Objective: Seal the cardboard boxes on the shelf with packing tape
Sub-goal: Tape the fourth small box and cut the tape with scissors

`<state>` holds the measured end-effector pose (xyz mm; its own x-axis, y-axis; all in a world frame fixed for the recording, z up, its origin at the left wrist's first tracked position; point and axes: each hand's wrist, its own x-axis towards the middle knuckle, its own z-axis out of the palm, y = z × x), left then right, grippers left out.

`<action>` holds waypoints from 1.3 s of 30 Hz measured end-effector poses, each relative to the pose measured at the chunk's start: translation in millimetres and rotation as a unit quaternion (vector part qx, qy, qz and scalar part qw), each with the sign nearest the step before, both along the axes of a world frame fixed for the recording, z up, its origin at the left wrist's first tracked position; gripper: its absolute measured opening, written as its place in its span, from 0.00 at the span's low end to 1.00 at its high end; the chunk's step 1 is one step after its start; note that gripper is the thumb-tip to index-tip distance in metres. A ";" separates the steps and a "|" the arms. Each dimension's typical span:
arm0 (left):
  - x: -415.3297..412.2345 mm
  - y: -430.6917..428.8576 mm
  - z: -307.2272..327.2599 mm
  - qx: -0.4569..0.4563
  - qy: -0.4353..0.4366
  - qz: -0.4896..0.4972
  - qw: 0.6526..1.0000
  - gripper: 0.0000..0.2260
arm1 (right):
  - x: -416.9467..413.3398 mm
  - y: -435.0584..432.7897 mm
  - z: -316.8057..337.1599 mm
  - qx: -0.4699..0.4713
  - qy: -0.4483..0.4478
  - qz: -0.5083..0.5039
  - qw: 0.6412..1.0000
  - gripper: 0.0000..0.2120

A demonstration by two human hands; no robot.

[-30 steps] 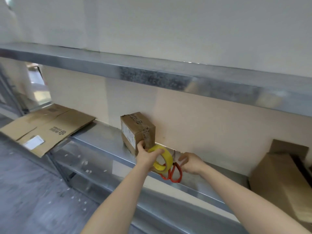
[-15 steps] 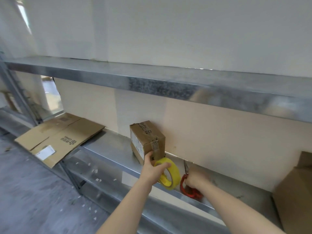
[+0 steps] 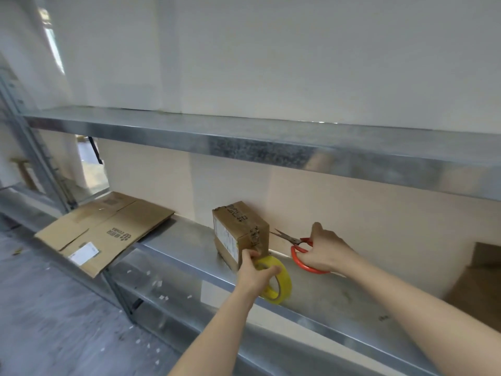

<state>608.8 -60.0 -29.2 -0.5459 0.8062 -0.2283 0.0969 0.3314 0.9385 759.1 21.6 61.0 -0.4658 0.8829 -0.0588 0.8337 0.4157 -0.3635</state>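
Small cardboard box [image 3: 240,234] sits on the middle metal shelf [image 3: 184,240], back against the cream wall, upright, with a printed label on its left face and rough old tape crossing its near top corner. My left hand [image 3: 256,275] grips the yellow tape roll [image 3: 279,283]: fingers curl over the top of the roll while the thumb reaches up and presses on the box's lower near corner. The roll stands on edge at the front lip of the shelf, just beside the box. I cannot tell whether a strip of tape runs from the roll to the box; it is too clear to read here. My right hand [image 3: 325,249] holds the scissors [image 3: 295,241], fingers closed through the orange handle loops. The blades are parted and point left toward the box's right edge, tips close to it but apart from it, raised off the shelf. A flattened cardboard sheet [image 3: 108,229] lies across the shelf's left end, overhanging the front, with a white label near its front edge. A larger brown box [image 3: 482,280] stands at the far right, partly cut off. The upper shelf [image 3: 244,142] runs overhead. White scraps dot the grey floor [image 3: 54,321] below.
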 end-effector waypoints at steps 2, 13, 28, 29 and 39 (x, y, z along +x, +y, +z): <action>4.9 1.4 -2.2 0.013 -0.005 -0.004 1.000 0.26 | -3.7 -4.5 2.7 0.010 -0.030 0.023 0.999 0.28; 6.3 3.7 -9.3 0.050 0.009 -0.050 0.997 0.27 | -40.1 -9.8 12.0 -0.109 -0.178 0.014 0.978 0.49; 7.3 4.8 -17.1 0.092 -0.046 -0.085 0.991 0.25 | -58.2 2.5 26.9 -0.085 -0.243 0.028 0.966 0.51; 8.1 4.5 -17.6 0.091 -0.049 -0.088 0.991 0.25 | -58.2 2.7 26.6 -0.067 -0.247 0.035 0.966 0.47; 11.8 3.8 -8.5 0.092 -0.012 -0.116 0.989 0.25 | -63.4 10.1 27.2 0.100 -0.259 0.023 0.960 0.18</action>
